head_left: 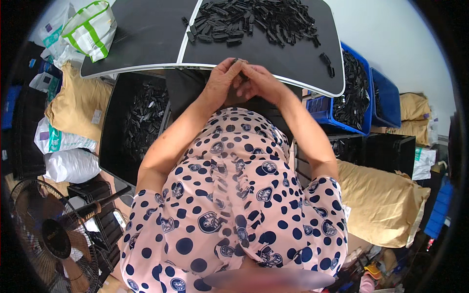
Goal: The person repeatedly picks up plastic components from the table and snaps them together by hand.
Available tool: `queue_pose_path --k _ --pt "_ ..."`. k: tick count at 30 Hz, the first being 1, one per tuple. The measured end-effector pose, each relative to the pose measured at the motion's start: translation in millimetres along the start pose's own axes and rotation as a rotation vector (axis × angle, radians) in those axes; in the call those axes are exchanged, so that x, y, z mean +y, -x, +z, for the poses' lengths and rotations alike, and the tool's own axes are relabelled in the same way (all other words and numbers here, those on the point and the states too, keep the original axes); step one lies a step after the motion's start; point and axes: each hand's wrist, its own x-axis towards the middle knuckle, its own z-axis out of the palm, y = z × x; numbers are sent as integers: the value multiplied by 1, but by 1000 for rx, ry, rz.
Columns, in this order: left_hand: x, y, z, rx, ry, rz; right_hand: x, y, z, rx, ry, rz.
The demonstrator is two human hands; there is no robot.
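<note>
Just past the table's near edge, my left hand (221, 82) and my right hand (265, 83) meet with thumbs and fingers pinched together. Between the fingertips a small dark piece (238, 61) shows in part; it resembles the black plastic pieces on the table, but most of it is covered. Beyond my hands, a wide pile of small, oblong black plastic pieces (254, 22) spreads over the right part of the black folding table (141, 36). A couple of loose pieces (326, 59) lie apart near its right edge.
A black bin (111, 132) with similar pieces stands left below the table. At the right, blue crates (367, 105) hold more. A green-and-white bag (93, 31) sits on the table's left. Brown sacks (373, 202) lie both sides; a fan (56, 239) stands lower left.
</note>
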Motion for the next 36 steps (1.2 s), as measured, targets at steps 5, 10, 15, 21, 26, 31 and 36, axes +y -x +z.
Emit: queue_pose_path --k 5,10,15,21,26,31,36 --pt "4 -56 -55 299 -496 188 -34 -41 -101 730 1187 -353" --pt "10 -100 -73 439 -1353 513 -61 -62 -131 868 1708 -244" --pt "16 -110 -58 256 -1717 564 -67 -79 -140 638 1996 -207" --pt "11 -104 -47 99 -1912 551 -96 -70 -169 579 910 -119" --pt "18 -99 -54 150 -1645 333 -92 -57 -142 654 602 -268" --pt "24 -93 -58 111 -711 -57 -103 -47 -145 632 307 -223" --pt "25 -67 -48 136 -199 -5 -96 -48 -121 472 -17 -244"
